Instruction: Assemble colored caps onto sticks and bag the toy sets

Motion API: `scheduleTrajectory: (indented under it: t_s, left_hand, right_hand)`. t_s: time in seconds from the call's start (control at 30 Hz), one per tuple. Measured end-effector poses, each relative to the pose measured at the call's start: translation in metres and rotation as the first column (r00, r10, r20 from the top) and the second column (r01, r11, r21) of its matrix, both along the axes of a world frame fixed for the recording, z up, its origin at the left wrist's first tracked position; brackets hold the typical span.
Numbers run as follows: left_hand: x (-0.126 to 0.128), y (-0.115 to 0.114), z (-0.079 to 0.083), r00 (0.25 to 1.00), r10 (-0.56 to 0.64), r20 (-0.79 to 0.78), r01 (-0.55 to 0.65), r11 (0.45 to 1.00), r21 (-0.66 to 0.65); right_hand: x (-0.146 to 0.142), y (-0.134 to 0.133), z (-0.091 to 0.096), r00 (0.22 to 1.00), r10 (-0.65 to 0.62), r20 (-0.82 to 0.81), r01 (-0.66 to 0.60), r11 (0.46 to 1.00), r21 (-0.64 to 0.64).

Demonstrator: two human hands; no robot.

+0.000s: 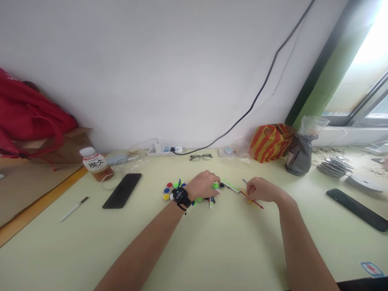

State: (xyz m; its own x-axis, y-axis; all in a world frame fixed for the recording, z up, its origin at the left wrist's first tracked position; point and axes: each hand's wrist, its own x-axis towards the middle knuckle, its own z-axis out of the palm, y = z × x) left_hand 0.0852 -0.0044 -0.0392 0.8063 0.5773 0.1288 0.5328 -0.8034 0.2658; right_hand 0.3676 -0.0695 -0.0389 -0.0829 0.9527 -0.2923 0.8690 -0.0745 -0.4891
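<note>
My left hand [203, 186], with a black smartwatch [181, 196] on its wrist, is curled over a cluster of small coloured round caps and thin plastic pieces. Between its thumb and index finger shows a green round cap [215, 186]; beside it lies a black round cap [222, 185]. To the right, my right hand [261, 190] has its fingers pinched together low over the table. A thin red arrow-tipped piece [257, 204] passes beneath it, with some yellow beside it; what the fingers grip is hidden. A green and white strip [229, 186] lies between the hands.
Eyeglasses [201, 157] and a power strip [165, 150] are along the wall. On the left are a phone [122, 190], a white pen [74, 209] and a drink bottle [96, 164]. A striped bag [269, 143], a grey bag [299, 155] and a black case [357, 209] are on the right.
</note>
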Motion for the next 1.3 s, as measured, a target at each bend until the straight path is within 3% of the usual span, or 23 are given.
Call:
scheduleTrajectory:
  t_s: [0.33,0.47,0.53,0.63,0.73,0.8,0.87,0.97,1.1,1.2,1.3]
  left_hand:
    - [0.003,-0.003,0.0,0.998,-0.048,0.036,0.049,0.998,-0.036]
    - [0.005,-0.005,0.006,0.975,-0.02,0.223,0.038,0.996,-0.076]
    - [0.009,-0.007,0.009,0.934,0.0,0.358,0.05,0.99,-0.131]
    - [0.016,-0.01,0.013,0.857,0.024,0.515,0.105,0.97,-0.219]
    - [0.02,-0.012,0.015,0.799,0.015,0.602,0.174,0.951,-0.255]
    - [0.02,-0.012,0.017,0.781,0.015,0.624,0.195,0.944,-0.267]
    - [0.019,-0.012,0.017,0.784,0.015,0.62,0.198,0.941,-0.274]
    - [0.018,-0.012,0.015,0.811,0.004,0.585,0.193,0.942,-0.274]
    - [0.02,-0.012,0.007,0.878,-0.029,0.478,0.161,0.958,-0.238]
    - [0.023,-0.015,-0.002,0.913,-0.063,0.403,0.165,0.96,-0.226]
    - [0.027,-0.019,-0.009,0.955,-0.113,0.275,0.167,0.968,-0.185]
  right_hand:
    - [0.002,0.005,-0.003,0.996,-0.062,-0.064,0.072,0.983,0.171]
    - [-0.015,0.002,0.008,0.98,-0.032,-0.195,0.082,0.964,0.254]
    - [-0.032,-0.001,0.013,0.922,0.034,-0.385,0.075,0.962,0.263]
    - [-0.056,-0.003,0.019,0.741,0.105,-0.663,0.075,0.968,0.238]
    - [-0.07,-0.003,0.02,0.634,0.096,-0.768,0.089,0.977,0.195]
    - [-0.071,-0.002,0.02,0.613,0.1,-0.784,0.069,0.981,0.179]
    - [-0.07,-0.001,0.017,0.637,0.11,-0.763,0.046,0.983,0.18]
    - [-0.065,0.004,0.011,0.753,0.118,-0.647,0.048,0.971,0.233]
    - [-0.056,0.016,-0.007,0.954,0.02,-0.299,0.11,0.905,0.411]
    - [-0.047,0.025,-0.025,0.983,-0.066,-0.172,0.138,0.879,0.457]
    - [-0.042,0.028,-0.037,0.991,-0.074,-0.113,0.117,0.888,0.445]
